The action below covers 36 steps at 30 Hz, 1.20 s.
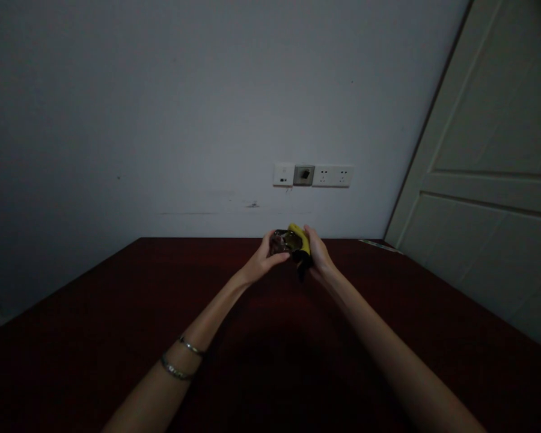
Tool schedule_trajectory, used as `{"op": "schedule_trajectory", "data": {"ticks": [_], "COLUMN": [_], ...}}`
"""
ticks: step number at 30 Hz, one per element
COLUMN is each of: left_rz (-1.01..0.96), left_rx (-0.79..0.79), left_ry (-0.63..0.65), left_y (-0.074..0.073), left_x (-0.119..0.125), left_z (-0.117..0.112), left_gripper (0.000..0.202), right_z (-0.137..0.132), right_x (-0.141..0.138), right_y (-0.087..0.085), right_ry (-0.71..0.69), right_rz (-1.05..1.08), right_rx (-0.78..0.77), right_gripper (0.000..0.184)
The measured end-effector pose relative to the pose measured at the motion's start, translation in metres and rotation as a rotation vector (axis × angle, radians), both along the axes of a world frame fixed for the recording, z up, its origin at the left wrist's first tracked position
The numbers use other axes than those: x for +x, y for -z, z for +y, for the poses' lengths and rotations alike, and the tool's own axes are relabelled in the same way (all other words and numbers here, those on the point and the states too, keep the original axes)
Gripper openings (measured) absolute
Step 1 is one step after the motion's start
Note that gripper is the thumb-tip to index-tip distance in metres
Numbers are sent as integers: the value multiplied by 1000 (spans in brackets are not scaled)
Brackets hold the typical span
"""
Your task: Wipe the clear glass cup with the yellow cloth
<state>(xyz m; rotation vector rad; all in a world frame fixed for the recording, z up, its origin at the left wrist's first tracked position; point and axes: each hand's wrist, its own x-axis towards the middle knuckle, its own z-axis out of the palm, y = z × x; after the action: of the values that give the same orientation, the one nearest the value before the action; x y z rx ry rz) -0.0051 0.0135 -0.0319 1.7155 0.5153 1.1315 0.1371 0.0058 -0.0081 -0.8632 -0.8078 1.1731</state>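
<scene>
My left hand (pixel 265 260) is closed round the side of a small, dark, shiny glass dish (pixel 280 243), its thumb lying along the near edge. The dish is tilted and looks see-through in places. My right hand (pixel 319 255) holds a yellow and black cloth-like piece (pixel 305 245) against the dish's right side. A black part of that piece hangs below the dish; its exact kind is too dark to make out. Both hands are close together above the far part of a dark red table (pixel 198 288).
Behind the table stands a pale wall with a row of sockets and switches (pixel 331 175). At the right is a white panelled door (pixel 482 198). A thin flat strip (pixel 381 245) lies at the table's far right edge. Two bracelets (pixel 175 368) circle my left forearm.
</scene>
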Motion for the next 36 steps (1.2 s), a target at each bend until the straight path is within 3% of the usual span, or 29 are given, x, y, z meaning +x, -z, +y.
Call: {"op": "schedule_trajectory", "data": {"ticks": [6,16,19,25,29,36], "left_rz": [-23,-116,-126,-27,31,-1], "left_rx": [124,170,174,91,29,-15], "left_ry": [-32,-242,-210,-135,-52,50], "left_y": [5,12,11,6,2,-1], "left_x": [7,1,4,12,7,-8], "left_z": [0,14,11,-6,-6,10], "left_gripper": [65,70,76,92,83,73], "right_z": [7,-1,0,6,5,6], "right_x": [12,-21,-16,6,9,-2], "right_y": [3,6,2,-3,-1,10], "right_ry": [-33,125,136,56,3,-36], "right_rz": [-38,-38,-93,-79,-42,22], "right_rx": [42,216,219,30,-44,-4], "right_gripper": [34,28,28,29,31,29]}}
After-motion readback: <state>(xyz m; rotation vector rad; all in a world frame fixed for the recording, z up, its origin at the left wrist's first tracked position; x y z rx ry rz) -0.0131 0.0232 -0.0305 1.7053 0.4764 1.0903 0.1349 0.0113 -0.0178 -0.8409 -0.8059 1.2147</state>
